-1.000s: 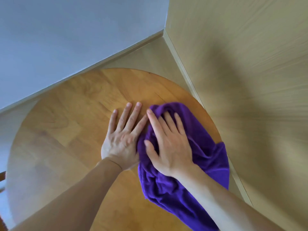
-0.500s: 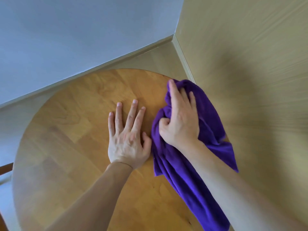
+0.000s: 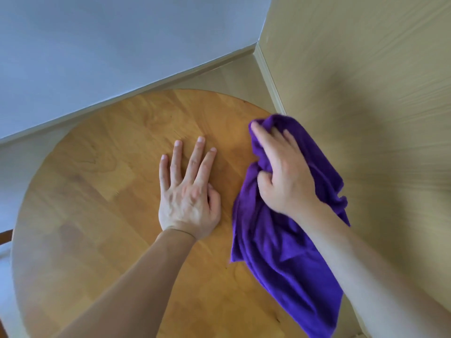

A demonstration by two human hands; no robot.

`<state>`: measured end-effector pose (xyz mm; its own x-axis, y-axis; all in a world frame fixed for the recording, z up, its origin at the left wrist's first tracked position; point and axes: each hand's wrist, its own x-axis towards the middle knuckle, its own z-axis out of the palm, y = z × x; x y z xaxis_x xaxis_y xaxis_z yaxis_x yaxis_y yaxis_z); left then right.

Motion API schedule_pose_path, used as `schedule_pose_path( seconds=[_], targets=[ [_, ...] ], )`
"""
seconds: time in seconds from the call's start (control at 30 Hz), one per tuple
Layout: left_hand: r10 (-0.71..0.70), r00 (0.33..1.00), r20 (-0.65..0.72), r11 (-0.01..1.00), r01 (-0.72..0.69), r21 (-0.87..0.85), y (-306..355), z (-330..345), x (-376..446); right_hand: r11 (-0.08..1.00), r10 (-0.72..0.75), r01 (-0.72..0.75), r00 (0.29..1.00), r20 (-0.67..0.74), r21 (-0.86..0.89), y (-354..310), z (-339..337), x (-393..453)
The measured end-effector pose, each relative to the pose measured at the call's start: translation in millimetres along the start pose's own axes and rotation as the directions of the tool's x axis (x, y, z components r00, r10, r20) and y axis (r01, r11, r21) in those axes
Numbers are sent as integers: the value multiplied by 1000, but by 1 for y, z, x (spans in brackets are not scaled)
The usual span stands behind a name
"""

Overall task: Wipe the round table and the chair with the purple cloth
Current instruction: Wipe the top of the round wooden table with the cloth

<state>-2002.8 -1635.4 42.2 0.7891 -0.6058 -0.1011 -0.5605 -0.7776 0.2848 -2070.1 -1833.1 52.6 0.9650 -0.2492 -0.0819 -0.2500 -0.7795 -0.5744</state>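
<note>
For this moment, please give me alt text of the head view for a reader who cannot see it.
A right hand grips a bunched purple cloth at the far right edge of a round wooden table. The left hand rests flat on the tabletop beside it, fingers spread, in a room corner.

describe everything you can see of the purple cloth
The purple cloth is a deep violet, soft, towel-like fabric, bunched into folds rather than spread flat. It lies along the right side of the round table, with its right part past the table's rim near the wall. The right hand presses on its upper part, thumb curled into the folds. The left hand lies flat beside it, not touching it.
</note>
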Motion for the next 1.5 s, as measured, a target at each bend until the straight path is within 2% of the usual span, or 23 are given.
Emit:
schedule_pose_path(
  seconds=[0.07,0.13,0.2,0.3,0.4,0.47,0.53,0.63,0.7,0.77,0.83,0.9,1.0,1.1,1.23,1.33,1.4,1.5],
  targets=[
    [-1,1000,4,1000,1,1,0,0,0,995,97,-99,992,-79,-12,-12,5,31],
    [2,1000,12,1000,-2,3,0,0,0,993,106,-110,989,-99,-40,-27,12,55],
    [-2,1000,14,1000,2,-13,-1,0,0,997,14,-18,998,-56,-70,-42,21,65],
    [-17,999,29,999,18,-35,-3,1,-1,990,-138,141,987,85,-31,-49,28,47],
    [-9,999,33,1000,10,-30,-2,-1,0,983,-182,183,968,175,12,-32,21,12],
    [-3,1000,28,1000,4,-30,-1,-1,0,985,-173,175,968,182,3,-20,15,-8],
    [3,1000,16,999,-2,-34,-1,-1,0,991,-136,136,980,143,8,-13,12,-19],
    [-1,1000,6,999,1,-35,0,-1,0,1000,6,-6,1000,-28,15,-12,15,-13],
    [2,1000,4,999,-2,-32,0,-1,1,985,174,-172,969,-173,27,-19,20,10],
    [3,1000,20,1000,-2,-29,-1,-1,1,952,303,-302,918,-258,42,-31,24,35],
    [4,999,37,1000,-3,-27,-1,-1,1,946,318,-323,909,-268,27,-42,28,55],
    [0,998,55,1000,1,-22,-1,-1,1,964,257,-265,941,-222,-3,-50,30,62],
    [-9,997,74,1000,11,-24,0,-1,0,995,87,-90,993,-83,-37,-48,30,47],
    [-7,997,71,1000,8,-17,0,-1,-1,998,-51,52,998,35,-35,-36,26,13],
    [-1,999,45,1000,2,-20,1,-2,-1,989,-124,131,986,108,-62,-9,11,-28],
    [1,999,41,1000,-1,-15,2,-2,0,997,7,-7,1000,10,-71,9,-5,-23],
    [1,999,38,1000,0,-11,2,-1,0,990,118,-123,990,-79,-65,8,-7,-4],
    [4,999,36,1000,-4,2,1,-1,-1,974,204,-217,965,-166,-63,-11,3,29]
  ],
)
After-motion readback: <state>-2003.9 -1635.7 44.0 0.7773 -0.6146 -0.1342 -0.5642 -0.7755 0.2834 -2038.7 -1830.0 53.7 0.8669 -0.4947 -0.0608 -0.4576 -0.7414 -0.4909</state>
